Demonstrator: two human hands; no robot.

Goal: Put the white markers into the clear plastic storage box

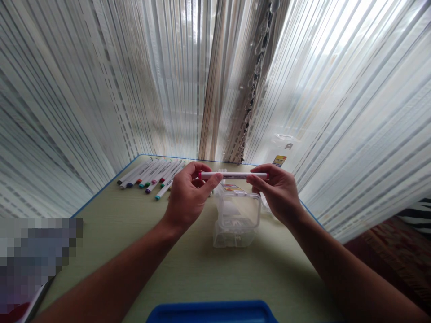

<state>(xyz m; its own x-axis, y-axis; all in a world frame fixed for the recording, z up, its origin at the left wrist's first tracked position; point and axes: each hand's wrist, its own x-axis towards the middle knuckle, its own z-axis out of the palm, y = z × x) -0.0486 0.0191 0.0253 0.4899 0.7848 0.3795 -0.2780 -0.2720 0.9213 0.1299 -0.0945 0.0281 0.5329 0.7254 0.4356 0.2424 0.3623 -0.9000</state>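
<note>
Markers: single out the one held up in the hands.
The white marker with reddish ends, gripped level between the left hand and the right hand; the markers at left lie on the table.

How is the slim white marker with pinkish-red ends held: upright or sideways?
Sideways: the marker runs nearly level from the left hand to the right hand, a pinkish-red end showing at each.
</note>
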